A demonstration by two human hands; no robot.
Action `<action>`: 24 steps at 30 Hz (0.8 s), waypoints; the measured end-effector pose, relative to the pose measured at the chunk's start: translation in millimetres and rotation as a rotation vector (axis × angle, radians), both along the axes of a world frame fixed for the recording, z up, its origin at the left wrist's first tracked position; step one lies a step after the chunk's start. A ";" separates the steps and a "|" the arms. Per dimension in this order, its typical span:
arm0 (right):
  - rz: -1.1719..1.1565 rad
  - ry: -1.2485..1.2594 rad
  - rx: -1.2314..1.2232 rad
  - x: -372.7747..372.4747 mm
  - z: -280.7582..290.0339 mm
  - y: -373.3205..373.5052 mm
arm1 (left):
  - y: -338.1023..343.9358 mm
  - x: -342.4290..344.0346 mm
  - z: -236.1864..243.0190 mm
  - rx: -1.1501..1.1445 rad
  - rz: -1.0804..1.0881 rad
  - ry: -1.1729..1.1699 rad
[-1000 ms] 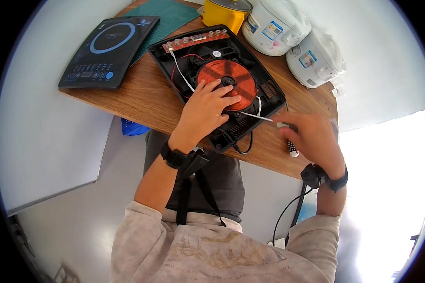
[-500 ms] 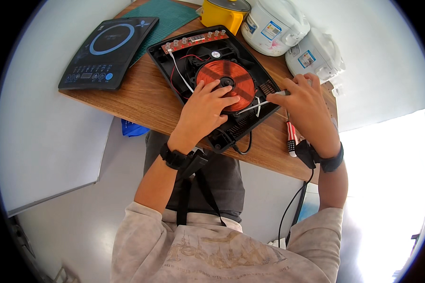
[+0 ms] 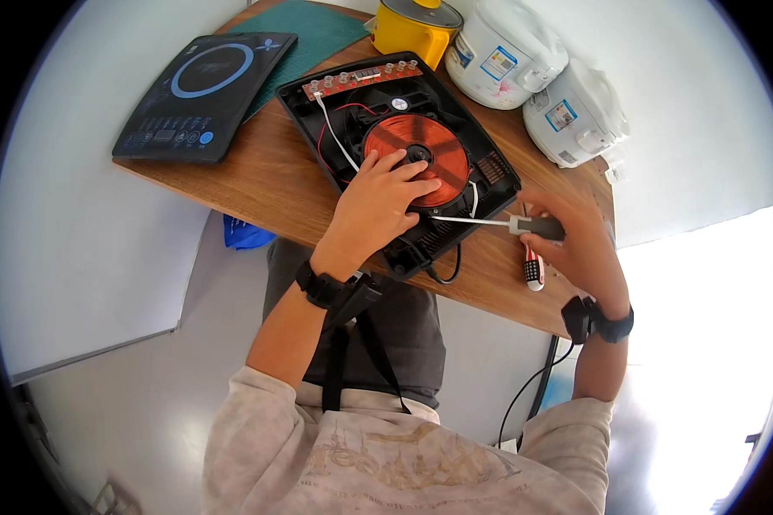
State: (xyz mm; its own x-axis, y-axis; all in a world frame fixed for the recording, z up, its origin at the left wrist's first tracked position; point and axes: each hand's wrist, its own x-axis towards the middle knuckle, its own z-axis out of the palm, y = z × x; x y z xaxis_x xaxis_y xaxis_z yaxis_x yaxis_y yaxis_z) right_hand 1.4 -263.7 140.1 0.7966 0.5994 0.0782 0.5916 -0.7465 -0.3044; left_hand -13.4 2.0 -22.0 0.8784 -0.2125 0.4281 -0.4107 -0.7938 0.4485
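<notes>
An opened induction cooker base, a black plastic housing, lies on the table with its round copper coil exposed. My left hand rests on the coil with fingers spread, bare of any tool. In my right hand is a screwdriver with a grey and black handle, gripped between thumb and fingers. Its metal shaft lies nearly level across the housing, and the tip is at the coil's near edge, close to my left hand. Whether the tip sits in a screw is too small to tell.
A black cooktop panel lies at the left, partly over a green mat. A yellow pot and two white rice cookers stand at the back. A red-and-white handled tool lies near the table's right edge.
My right hand has moved nearer to me and lower, swinging the screwdriver handle down so the shaft lies flatter. My left hand stays on the coil.
</notes>
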 end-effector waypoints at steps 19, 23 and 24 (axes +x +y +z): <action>-0.350 0.072 0.715 -9.6 -20.7 -7.6 | 1.7 0.3 0.9 0.019 0.002 0.016; -0.338 0.002 0.688 -9.2 -28.2 5.9 | 0.9 0.8 0.8 0.008 0.001 0.013; -0.334 0.011 0.691 -8.9 -28.7 8.1 | 1.0 0.4 0.9 0.008 0.002 0.015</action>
State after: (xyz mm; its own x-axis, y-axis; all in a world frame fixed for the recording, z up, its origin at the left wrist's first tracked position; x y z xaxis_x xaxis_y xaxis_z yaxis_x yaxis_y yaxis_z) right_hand -7.5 -255.6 111.4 0.9298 0.1440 0.3386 0.3620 -0.5229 -0.7717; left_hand -12.9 3.0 -21.0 0.8851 -0.2141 0.4131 -0.4024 -0.7980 0.4485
